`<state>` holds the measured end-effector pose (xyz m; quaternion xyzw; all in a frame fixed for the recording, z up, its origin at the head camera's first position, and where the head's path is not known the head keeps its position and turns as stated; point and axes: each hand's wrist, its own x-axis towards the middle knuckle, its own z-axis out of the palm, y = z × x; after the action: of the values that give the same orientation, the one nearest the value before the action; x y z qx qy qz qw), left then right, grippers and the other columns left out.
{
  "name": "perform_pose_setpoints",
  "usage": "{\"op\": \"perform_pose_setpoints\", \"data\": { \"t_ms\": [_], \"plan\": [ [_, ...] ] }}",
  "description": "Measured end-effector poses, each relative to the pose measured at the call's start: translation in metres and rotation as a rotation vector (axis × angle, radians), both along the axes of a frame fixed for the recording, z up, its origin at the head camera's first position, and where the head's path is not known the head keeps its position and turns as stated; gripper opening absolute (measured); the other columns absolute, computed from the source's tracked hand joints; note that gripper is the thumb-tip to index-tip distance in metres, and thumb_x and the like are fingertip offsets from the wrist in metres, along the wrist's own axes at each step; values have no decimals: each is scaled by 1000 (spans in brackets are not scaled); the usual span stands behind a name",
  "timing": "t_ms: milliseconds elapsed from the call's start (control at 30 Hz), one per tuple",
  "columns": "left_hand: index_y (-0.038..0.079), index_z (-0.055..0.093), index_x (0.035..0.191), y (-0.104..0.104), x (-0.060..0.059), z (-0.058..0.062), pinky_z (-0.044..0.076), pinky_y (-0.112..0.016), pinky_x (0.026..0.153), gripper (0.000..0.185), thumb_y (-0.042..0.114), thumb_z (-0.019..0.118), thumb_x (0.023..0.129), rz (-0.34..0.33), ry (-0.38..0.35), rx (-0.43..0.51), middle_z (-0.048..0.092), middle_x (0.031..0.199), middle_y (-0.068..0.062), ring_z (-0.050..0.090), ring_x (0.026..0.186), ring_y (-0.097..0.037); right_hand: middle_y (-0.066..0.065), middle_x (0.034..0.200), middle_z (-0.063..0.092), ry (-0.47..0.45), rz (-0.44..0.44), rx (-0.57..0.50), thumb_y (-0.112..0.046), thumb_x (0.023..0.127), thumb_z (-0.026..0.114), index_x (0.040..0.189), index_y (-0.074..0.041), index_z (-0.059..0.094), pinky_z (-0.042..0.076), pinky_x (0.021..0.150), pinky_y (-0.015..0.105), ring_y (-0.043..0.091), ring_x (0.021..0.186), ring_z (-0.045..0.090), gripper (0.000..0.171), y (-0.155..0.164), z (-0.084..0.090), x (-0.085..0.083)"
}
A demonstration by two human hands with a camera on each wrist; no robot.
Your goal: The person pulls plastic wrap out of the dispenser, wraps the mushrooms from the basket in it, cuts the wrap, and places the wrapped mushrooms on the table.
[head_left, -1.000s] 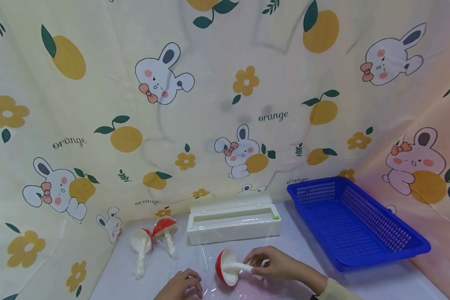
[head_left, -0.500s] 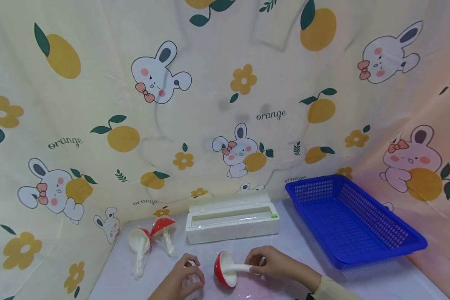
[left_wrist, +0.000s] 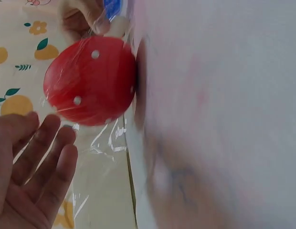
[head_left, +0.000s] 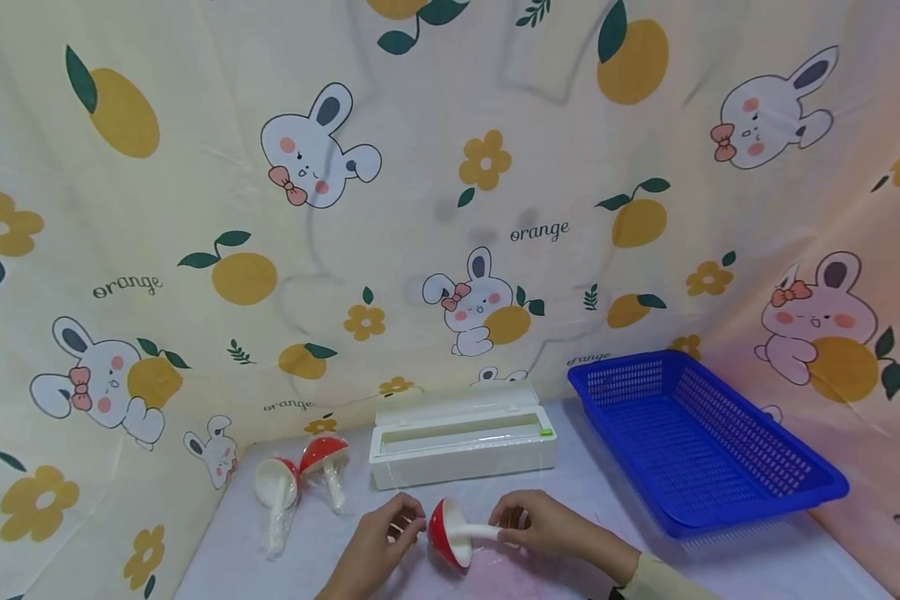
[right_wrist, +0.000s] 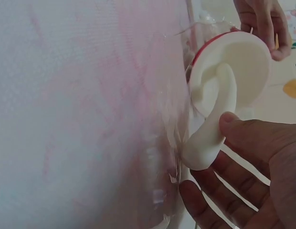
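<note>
L hand (head_left: 378,542) moved up to mushroom (head_left: 450,533), fingers spread; R hand (head_left: 543,527) pinching stem.

We see our left hand (left_wrist: 31,176) with straight, spread fingers just beside the red white-dotted cap of a toy mushroom (left_wrist: 89,80) lying on clear plastic film (left_wrist: 102,143), while our right hand (left_wrist: 81,19) holds its far side.
</note>
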<state>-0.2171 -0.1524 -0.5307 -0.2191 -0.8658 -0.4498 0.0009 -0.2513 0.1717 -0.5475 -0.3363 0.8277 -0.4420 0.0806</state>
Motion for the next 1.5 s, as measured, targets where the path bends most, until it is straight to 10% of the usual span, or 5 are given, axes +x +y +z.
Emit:
{"op": "perform_pose_setpoints", "data": {
  "t_ms": [367, 567, 733, 1200, 1500],
  "plan": [
    [13, 60, 120, 18, -7, -6, 61, -33, 85, 27, 9, 78, 99, -4, 173, 33, 71, 113, -1, 68, 101, -13, -9, 89, 71, 7, -21, -6, -12, 96, 81, 106, -14, 77, 56, 68, 24, 2, 78, 63, 11, 7, 1, 1],
    [21, 63, 127, 18, -11, -8, 59, -34, 92, 32, 15, 78, 100, -44, 141, -62, 67, 124, 4, 66, 110, -19, -9, 90, 69, 117, -37, -54, -13, 95, 82, 106, -13, 76, 55, 65, 25, 4, 79, 62, 13, 27, 1, 10],
    [22, 61, 133, 19, -12, -10, 59, -34, 94, 40, 16, 80, 98, -42, 112, -95, 64, 129, 5, 65, 113, -16, 5, 87, 69, 245, 121, -85, -16, 90, 88, 108, -12, 75, 54, 59, 25, 20, 73, 64, 23, 46, -2, 20],
    [28, 60, 137, 24, -11, -9, 60, -38, 96, 49, 30, 85, 95, 0, 84, -186, 60, 131, 7, 64, 113, -14, -4, 105, 62, -200, 89, 51, -24, 94, 83, 115, -23, 74, 50, 75, 24, 5, 92, 57, 23, 71, -12, 50],
    [30, 60, 136, 26, -14, -8, 60, -36, 94, 50, 32, 86, 94, 14, 47, -213, 61, 133, 6, 66, 111, -13, -6, 97, 64, 121, 111, -31, -6, 99, 75, 104, -18, 71, 53, 68, 21, -3, 85, 57, 14, 75, -17, 48]
  ]
}}
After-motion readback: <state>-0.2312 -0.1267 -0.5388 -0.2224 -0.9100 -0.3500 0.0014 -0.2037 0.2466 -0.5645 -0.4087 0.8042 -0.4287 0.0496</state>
